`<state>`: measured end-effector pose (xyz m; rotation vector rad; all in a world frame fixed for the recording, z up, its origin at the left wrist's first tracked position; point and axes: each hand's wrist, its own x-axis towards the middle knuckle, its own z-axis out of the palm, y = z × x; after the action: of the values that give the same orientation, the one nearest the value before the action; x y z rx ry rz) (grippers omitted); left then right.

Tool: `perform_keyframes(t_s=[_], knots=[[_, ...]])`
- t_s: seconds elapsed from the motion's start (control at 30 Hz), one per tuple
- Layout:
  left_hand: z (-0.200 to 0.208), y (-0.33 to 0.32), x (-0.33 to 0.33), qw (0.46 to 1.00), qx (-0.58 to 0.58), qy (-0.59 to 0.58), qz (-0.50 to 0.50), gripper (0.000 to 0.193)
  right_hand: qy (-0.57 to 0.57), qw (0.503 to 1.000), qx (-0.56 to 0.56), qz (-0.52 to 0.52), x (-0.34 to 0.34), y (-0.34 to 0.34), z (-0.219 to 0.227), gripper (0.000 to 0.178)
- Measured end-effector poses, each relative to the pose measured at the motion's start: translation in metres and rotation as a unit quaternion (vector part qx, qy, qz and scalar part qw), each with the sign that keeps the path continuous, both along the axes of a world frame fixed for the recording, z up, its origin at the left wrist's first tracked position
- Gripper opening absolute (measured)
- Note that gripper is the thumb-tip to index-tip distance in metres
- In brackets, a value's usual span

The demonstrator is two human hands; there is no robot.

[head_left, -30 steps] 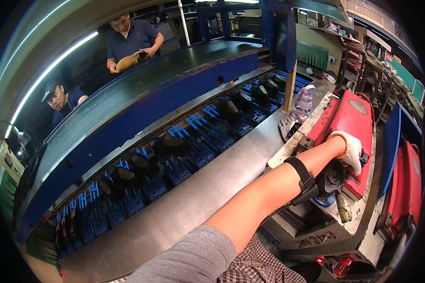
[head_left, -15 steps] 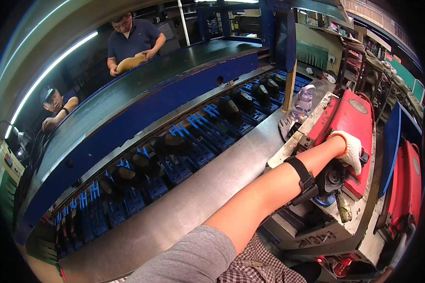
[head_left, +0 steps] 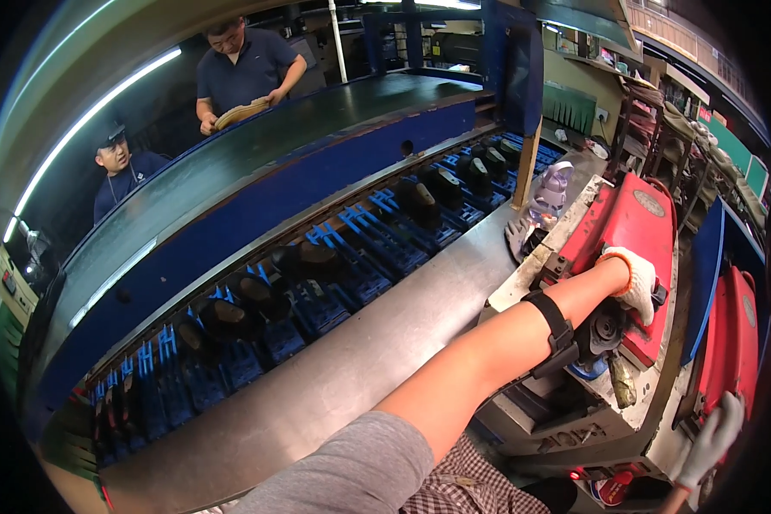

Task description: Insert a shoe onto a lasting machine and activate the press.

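My left arm reaches to the right, with a black strap round the forearm. My left hand (head_left: pixel 634 287), in a white knit glove with an orange cuff, is closed on a black handle (head_left: pixel 659 295) at the side of a red machine cover (head_left: pixel 638 218); the glove hides most of the grip. At the far right my right hand (head_left: pixel 718 437), in a greyish glove, is beside a second red cover (head_left: pixel 732 330), fingers stretched upward and apparently holding nothing. Below my left hand are a round black knob (head_left: pixel 606 330) and a worn greenish bottle-like thing (head_left: pixel 623 381).
A bare metal ledge (head_left: pixel 351 351) runs before blue racks carrying dark shoe-shaped pieces (head_left: pixel 415 199). Behind stands a blue-edged conveyor (head_left: pixel 317 163). A clear purple-tinted bottle (head_left: pixel 552 188) stands by the machine. Across the conveyor, one person (head_left: pixel 247 73) holds a tan piece; another (head_left: pixel 122 167) is farther left.
My right hand has come up clearly into view beside the second red cover. My left hand stays on the machine. The person at far left has straightened up.
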<state>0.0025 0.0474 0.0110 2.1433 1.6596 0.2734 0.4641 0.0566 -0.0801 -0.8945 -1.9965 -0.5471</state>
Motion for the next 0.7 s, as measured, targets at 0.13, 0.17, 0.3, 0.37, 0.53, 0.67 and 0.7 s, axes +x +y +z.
perform_keyframes(t_s=[0.13,0.17,0.3,0.37,0.53,0.67,0.7], knots=[[0.001,-0.004,0.000,1.000,0.014,0.016,-0.001,0.045,0.146,0.882,-0.386,0.227,-0.142,-0.062,0.000,0.052],[0.001,-0.004,0.000,1.000,0.019,0.010,-0.008,0.046,0.202,0.844,-0.433,0.246,-0.171,-0.077,0.001,0.060],[0.001,-0.005,0.001,0.999,0.028,0.018,-0.012,0.048,0.105,0.756,-0.580,0.286,-0.228,-0.100,0.021,0.063],[0.001,-0.004,0.002,0.999,0.024,0.029,-0.006,0.049,0.142,0.699,-0.648,0.268,-0.233,-0.099,0.023,0.063],[0.002,-0.007,0.003,1.000,0.011,0.012,-0.012,0.051,0.170,0.664,-0.660,0.307,-0.229,-0.099,0.014,0.062],[0.004,-0.011,0.004,1.000,0.016,0.014,-0.015,0.051,0.286,0.648,-0.635,0.309,-0.244,-0.127,0.004,0.055],[0.005,-0.012,0.004,0.999,0.027,0.013,-0.017,0.051,0.306,0.634,-0.643,0.302,-0.250,-0.137,0.001,0.054]])
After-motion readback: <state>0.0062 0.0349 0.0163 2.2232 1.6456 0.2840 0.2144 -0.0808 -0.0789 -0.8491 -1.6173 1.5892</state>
